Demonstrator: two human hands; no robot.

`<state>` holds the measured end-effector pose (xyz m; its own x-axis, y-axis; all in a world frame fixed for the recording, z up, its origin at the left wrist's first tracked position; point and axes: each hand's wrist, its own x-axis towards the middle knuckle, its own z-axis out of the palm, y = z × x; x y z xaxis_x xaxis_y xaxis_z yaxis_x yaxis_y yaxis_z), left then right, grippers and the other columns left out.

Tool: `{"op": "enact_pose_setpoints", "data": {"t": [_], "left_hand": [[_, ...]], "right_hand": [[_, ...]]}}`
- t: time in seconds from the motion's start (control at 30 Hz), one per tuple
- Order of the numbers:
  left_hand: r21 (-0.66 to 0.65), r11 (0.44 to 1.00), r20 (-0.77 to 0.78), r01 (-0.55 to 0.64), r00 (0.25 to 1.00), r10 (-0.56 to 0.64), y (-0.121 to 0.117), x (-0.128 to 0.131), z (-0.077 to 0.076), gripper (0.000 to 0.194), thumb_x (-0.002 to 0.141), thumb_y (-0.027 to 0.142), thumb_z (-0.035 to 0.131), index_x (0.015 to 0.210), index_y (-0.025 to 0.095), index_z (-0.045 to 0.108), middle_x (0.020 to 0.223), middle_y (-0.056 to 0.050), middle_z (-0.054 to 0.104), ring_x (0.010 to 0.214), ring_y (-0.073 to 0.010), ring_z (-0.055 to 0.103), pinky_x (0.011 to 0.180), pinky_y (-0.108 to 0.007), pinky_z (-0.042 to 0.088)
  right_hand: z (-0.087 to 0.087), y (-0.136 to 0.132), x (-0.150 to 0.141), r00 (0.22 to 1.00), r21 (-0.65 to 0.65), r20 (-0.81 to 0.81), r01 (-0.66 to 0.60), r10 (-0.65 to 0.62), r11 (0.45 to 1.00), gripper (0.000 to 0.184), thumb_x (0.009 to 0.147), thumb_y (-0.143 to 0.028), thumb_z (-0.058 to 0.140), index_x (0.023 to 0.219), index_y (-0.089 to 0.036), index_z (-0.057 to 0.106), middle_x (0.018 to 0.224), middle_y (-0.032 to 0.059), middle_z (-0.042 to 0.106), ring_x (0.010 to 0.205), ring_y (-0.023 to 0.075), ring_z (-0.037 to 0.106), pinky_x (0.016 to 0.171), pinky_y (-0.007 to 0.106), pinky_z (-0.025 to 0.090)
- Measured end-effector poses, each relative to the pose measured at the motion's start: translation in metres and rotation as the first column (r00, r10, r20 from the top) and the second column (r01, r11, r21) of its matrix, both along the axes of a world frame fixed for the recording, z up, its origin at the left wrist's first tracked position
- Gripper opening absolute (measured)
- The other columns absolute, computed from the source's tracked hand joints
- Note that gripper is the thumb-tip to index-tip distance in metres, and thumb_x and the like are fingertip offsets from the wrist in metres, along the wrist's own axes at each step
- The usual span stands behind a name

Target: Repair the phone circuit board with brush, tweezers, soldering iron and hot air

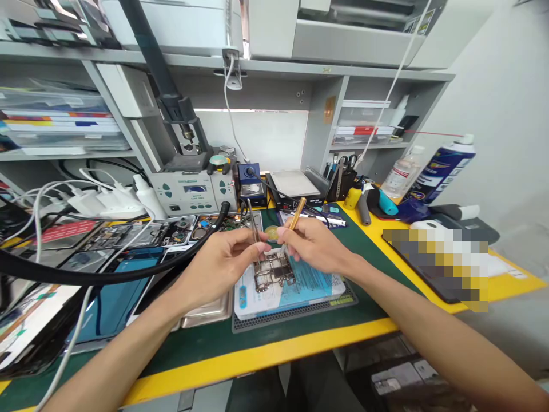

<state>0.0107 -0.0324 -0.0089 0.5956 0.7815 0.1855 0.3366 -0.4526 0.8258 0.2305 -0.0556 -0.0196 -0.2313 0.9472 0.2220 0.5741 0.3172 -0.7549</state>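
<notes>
A black hose [107, 274] sweeps in from the left across phone parts. The left hand [223, 257] comes in palm-down from the lower left, fingers pinched narrow on metal tweezers [253, 226] whose long axis runs up and slightly left, tips down at the circuit board [274, 272]. The board lies on a blue-and-white mat [300, 289] at bench centre, long axis tilted up to the right. The right hand [315, 246] reaches from the lower right, fingers closed around a gold-handled tool [297, 212] that slants up-right, its tip on the board.
</notes>
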Motion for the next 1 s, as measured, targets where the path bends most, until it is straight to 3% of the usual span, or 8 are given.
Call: {"op": "enact_pose_setpoints", "data": {"t": [0.13, 0.33, 0.5, 0.73, 1.0], "left_hand": [[0.032, 0.999, 0.042, -0.020, 0.999, 0.019, 0.002, -0.003, 0.002, 0.030, 0.094, 0.044, 0.060, 0.085, 0.017, 0.070, 0.095, -0.004, 0.075, 0.096, -0.0211, 0.068, 0.074, -0.026, 0.051], [0.079, 0.997, -0.002, 0.002, 1.000, -0.002, 0.005, -0.007, 0.000, 0.032, 0.093, 0.043, 0.060, 0.077, 0.016, 0.070, 0.095, -0.005, 0.075, 0.088, -0.0199, 0.068, 0.073, -0.026, 0.052], [0.120, 0.993, -0.018, 0.000, 1.000, 0.002, 0.006, -0.007, -0.001, 0.033, 0.091, 0.045, 0.059, 0.081, 0.017, 0.072, 0.080, -0.004, 0.073, 0.080, -0.0198, 0.067, 0.068, -0.026, 0.052], [0.096, 0.995, -0.087, -0.029, 0.996, 0.038, 0.007, -0.008, 0.002, 0.035, 0.092, 0.043, 0.060, 0.070, 0.017, 0.065, 0.067, 0.001, 0.069, 0.065, -0.0132, 0.061, 0.061, -0.023, 0.043], [0.079, 0.996, -0.070, -0.032, 0.997, 0.037, 0.004, -0.008, 0.002, 0.033, 0.091, 0.042, 0.062, 0.069, 0.017, 0.065, 0.067, 0.001, 0.069, 0.066, -0.0138, 0.063, 0.062, -0.023, 0.044]], "right_hand": [[0.001, 0.000, -0.001, 0.992, -0.056, -0.124, -0.011, 0.004, 0.998, 0.037, 0.101, -0.040, 0.049, 0.074, -0.017, 0.059, 0.059, -0.0014, 0.057, 0.051, 0.0123, 0.056, 0.052, 0.024, 0.042], [0.004, -0.005, -0.009, 0.955, -0.102, -0.290, -0.098, 0.064, 0.990, 0.033, 0.097, -0.042, 0.058, 0.075, -0.017, 0.056, 0.062, -0.0017, 0.057, 0.049, 0.0109, 0.056, 0.045, 0.022, 0.043], [-0.001, -0.009, -0.015, 0.957, -0.118, -0.275, -0.126, 0.089, 0.985, 0.026, 0.100, -0.037, 0.054, 0.082, -0.018, 0.057, 0.068, -0.0017, 0.059, 0.049, 0.0099, 0.056, 0.045, 0.021, 0.043], [-0.008, -0.008, -0.016, 0.965, -0.122, -0.248, -0.119, 0.086, 0.985, 0.023, 0.101, -0.034, 0.051, 0.083, -0.019, 0.053, 0.069, -0.0030, 0.058, 0.049, 0.0102, 0.056, 0.046, 0.022, 0.043], [-0.009, -0.007, -0.017, 0.965, -0.139, -0.254, -0.101, 0.063, 0.985, 0.023, 0.100, -0.034, 0.051, 0.083, -0.019, 0.053, 0.072, -0.0019, 0.058, 0.052, 0.0110, 0.056, 0.049, 0.024, 0.045]]}}
